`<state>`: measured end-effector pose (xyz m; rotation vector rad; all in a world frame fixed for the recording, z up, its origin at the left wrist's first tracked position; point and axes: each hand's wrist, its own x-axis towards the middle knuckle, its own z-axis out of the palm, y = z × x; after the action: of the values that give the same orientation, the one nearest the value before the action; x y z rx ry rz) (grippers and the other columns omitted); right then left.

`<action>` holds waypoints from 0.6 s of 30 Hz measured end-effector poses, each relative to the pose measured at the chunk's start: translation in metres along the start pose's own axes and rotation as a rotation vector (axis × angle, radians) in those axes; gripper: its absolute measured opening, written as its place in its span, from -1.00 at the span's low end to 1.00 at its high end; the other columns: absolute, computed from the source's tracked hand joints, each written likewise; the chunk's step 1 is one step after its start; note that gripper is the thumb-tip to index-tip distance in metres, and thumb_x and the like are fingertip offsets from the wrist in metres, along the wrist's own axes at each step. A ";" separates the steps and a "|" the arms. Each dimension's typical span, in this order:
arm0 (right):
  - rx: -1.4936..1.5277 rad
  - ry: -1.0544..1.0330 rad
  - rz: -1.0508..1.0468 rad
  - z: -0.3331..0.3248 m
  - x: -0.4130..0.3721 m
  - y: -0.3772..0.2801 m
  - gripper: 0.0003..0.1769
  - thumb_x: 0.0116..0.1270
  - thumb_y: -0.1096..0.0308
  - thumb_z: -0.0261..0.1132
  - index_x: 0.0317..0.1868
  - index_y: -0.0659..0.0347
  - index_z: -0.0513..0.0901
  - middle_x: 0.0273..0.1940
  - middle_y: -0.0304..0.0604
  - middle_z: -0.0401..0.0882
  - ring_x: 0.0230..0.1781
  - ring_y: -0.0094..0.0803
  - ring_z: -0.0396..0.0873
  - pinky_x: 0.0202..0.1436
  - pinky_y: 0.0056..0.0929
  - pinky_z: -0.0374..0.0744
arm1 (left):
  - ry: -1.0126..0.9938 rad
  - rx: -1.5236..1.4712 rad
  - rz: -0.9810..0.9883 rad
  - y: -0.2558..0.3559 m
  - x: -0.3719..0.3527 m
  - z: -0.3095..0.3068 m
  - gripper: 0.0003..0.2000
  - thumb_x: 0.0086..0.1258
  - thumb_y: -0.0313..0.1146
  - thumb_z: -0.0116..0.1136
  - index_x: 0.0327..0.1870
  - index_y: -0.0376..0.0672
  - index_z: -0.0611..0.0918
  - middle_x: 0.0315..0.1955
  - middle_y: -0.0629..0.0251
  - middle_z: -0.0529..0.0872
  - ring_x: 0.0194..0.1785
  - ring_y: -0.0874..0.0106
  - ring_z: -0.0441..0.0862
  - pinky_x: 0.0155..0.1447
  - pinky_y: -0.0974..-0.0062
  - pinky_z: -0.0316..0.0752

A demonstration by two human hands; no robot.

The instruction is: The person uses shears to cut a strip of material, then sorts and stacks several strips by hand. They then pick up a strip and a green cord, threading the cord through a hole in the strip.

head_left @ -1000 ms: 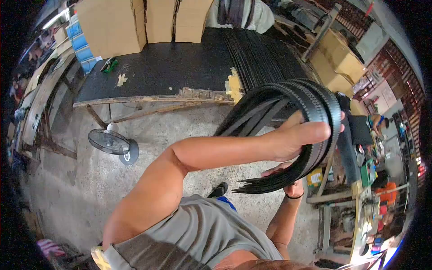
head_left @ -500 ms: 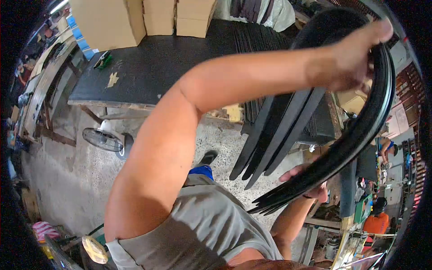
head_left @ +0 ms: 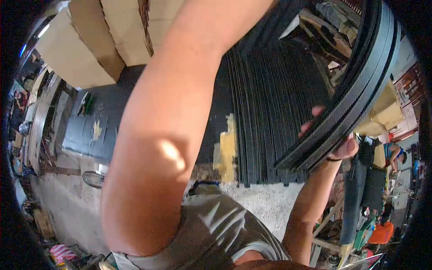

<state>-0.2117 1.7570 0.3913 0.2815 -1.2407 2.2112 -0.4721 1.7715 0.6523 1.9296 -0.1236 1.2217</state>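
The held strips (head_left: pixel 360 90) look like smooth leather with a soft gloss. The boxes (head_left: pixel 60 63) are matt cardboard, the shirt (head_left: pixel 218 220) creased cloth, the floor (head_left: pixel 265 202) speckled concrete.

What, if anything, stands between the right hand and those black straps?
Nothing visible: the right hand appears directly against the black straps, its fingers showing past one edge of them.

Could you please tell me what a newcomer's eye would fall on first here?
Probably the curved bundle of black straps, sweeping down the right side, with the right hand holding it near its lower ends. The bare left arm also looms large left of centre, running out of the top edge. Behind them, long black strips lie side by side on the table.
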 end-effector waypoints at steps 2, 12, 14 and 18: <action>0.015 -0.014 0.021 -0.021 0.005 0.000 -0.10 0.21 -0.01 0.32 0.37 0.42 0.18 0.23 0.35 0.31 0.09 0.32 0.48 0.05 0.33 0.55 | -0.159 -0.299 -0.168 0.011 -0.005 -0.022 0.01 0.13 0.53 -0.18 0.37 -0.26 0.25 0.14 0.04 0.55 0.12 0.14 0.55 0.10 0.06 0.49; -0.120 0.698 0.603 -0.118 -0.087 0.140 -0.24 -0.12 0.40 0.40 0.21 0.35 0.45 -0.03 -0.15 0.63 -0.05 -0.33 0.57 0.15 -0.41 0.46 | 1.359 -0.954 -0.234 -0.297 -0.337 -0.034 -0.19 0.26 0.37 -0.07 0.23 -0.25 0.42 0.03 -0.04 0.58 0.12 -0.05 0.52 0.24 -0.02 0.39; -0.298 0.863 0.806 -0.111 -0.076 0.159 -0.24 -0.03 0.46 0.36 0.26 0.45 0.36 -0.16 -0.10 0.67 -0.15 -0.29 0.64 0.12 -0.33 0.52 | 1.604 -0.709 -0.504 -0.350 -0.416 0.020 -0.25 0.26 0.25 0.08 0.29 -0.19 0.44 0.14 0.06 0.56 0.14 0.13 0.52 0.24 0.12 0.39; -0.200 0.762 0.810 -0.144 -0.114 0.202 -0.27 0.00 0.46 0.35 0.25 0.43 0.36 -0.15 -0.08 0.67 -0.15 -0.29 0.64 0.16 -0.32 0.51 | 1.637 -0.830 -0.834 -0.366 -0.464 0.086 -0.44 0.23 0.15 0.19 0.02 -0.17 0.59 -0.06 0.11 0.67 -0.04 0.16 0.61 0.10 0.10 0.49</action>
<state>-0.2229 1.7527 0.1180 -1.2272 -1.2002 2.3753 -0.4786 1.7998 0.0558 -0.1143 0.7996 1.3954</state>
